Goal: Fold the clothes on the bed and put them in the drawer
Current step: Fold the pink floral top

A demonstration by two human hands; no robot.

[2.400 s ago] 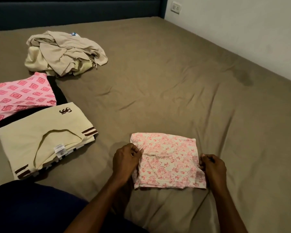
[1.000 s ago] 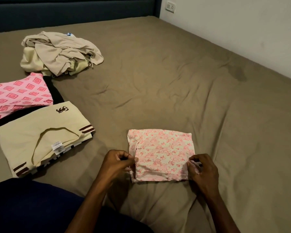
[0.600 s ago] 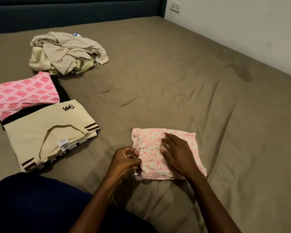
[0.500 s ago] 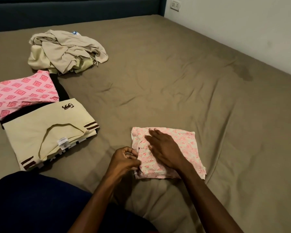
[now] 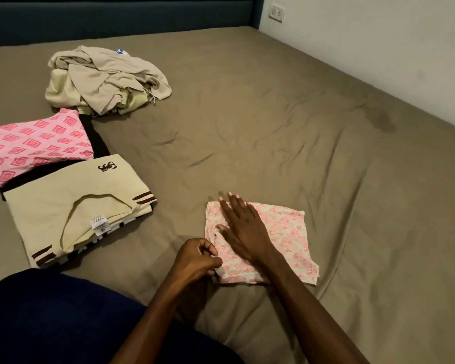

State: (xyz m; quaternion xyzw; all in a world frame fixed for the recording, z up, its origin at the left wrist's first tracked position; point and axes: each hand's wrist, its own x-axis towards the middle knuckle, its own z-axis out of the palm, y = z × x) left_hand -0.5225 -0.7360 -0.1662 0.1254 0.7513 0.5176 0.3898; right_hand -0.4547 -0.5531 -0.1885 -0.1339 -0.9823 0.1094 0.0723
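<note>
A small folded cloth with a pink floral print [image 5: 286, 237] lies on the brown bed sheet [image 5: 273, 132] in front of me. My left hand [image 5: 197, 258] pinches its near left edge with closed fingers. My right hand [image 5: 243, 227] lies flat on the cloth's left half, fingers spread and reaching past its far edge. At the left lie a folded cream shirt with brown stripes [image 5: 71, 208] and a folded pink diamond-patterned garment [image 5: 37, 143] on something black. A pile of unfolded beige clothes [image 5: 105, 80] sits farther back. No drawer is in view.
A dark blue headboard [image 5: 116, 14] runs along the far side of the bed. A white wall with a socket [image 5: 277, 13] borders the bed on the right. My dark blue-clad knee [image 5: 50, 316] fills the lower left.
My right hand left the cloth's right edge, went flat on top of it and has slid leftward and away from me. My left hand has kept its pinch on the left edge.
</note>
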